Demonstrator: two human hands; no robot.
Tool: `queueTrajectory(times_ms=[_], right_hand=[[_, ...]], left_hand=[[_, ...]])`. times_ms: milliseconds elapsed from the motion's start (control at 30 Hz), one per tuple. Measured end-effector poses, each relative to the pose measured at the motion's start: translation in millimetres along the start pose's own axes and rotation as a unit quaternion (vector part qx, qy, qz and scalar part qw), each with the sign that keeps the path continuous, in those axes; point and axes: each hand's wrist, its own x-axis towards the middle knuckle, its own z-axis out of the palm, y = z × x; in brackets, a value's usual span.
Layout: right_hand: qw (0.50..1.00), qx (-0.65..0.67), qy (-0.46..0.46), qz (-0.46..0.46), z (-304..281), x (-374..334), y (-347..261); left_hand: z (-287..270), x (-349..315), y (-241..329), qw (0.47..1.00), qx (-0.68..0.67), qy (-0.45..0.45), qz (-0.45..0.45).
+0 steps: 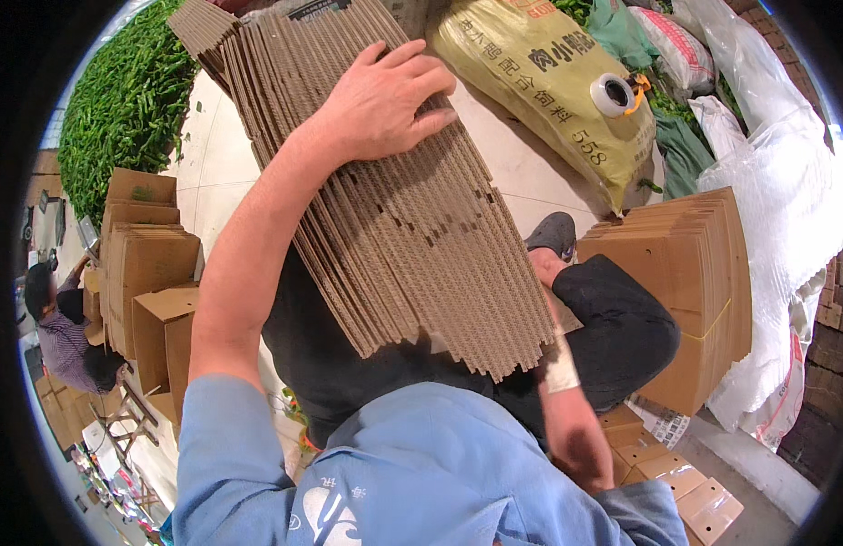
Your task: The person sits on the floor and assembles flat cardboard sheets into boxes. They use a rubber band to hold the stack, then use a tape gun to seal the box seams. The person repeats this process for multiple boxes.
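Note:
A thick bundle of flattened corrugated cardboard boxes (412,218) rests on my lap, its wavy cut edges facing up. Across the upper part of the bundle lies my left hand (390,100), palm down with fingers spread. My right hand (559,362) is at the bundle's lower right side, beside my bent leg. A pale band or patch shows near that wrist. The fingers there are blurred and mostly hidden, so I cannot see what they hold.
Green peppers (121,109) are heaped at far left. Cardboard boxes (153,264) stand on the left, with a seated person (71,337) beyond. A yellow sack (540,82) bears a tape roll (613,95). Another cardboard stack (676,282) and white plastic sheeting (786,246) are right.

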Motion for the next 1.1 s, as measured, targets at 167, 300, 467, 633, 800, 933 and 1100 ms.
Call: queueTrajectory(times_ms=[167, 300, 467, 633, 800, 933, 1100], right_hand=[[0.978, 0.160, -0.134, 0.006, 48, 4, 8], [0.947, 0.247, -0.204, 0.006, 68, 1, -3], [0.914, 0.307, -0.266, 0.020, 84, 3, -10], [0.892, 0.332, -0.305, 0.037, 100, 2, -12], [0.875, 0.347, -0.333, 0.052, 111, 1, -16], [0.860, 0.358, -0.358, 0.059, 118, 5, -17], [0.835, 0.402, -0.373, 0.058, 129, -1, -7]], left_hand=[[1, 11, -3, 0.999, -0.013, 0.021, 0.026], [10, 6, -9, 0.999, -0.012, 0.028, 0.010], [-1, 13, -5, 0.999, -0.023, -0.017, -0.026], [2, 12, -18, 0.998, -0.022, -0.005, -0.051], [-4, 17, -24, 0.992, -0.039, -0.025, -0.116], [5, 20, -32, 0.992, -0.033, 0.001, -0.123], [4, 20, -35, 0.991, -0.052, -0.019, -0.122]])
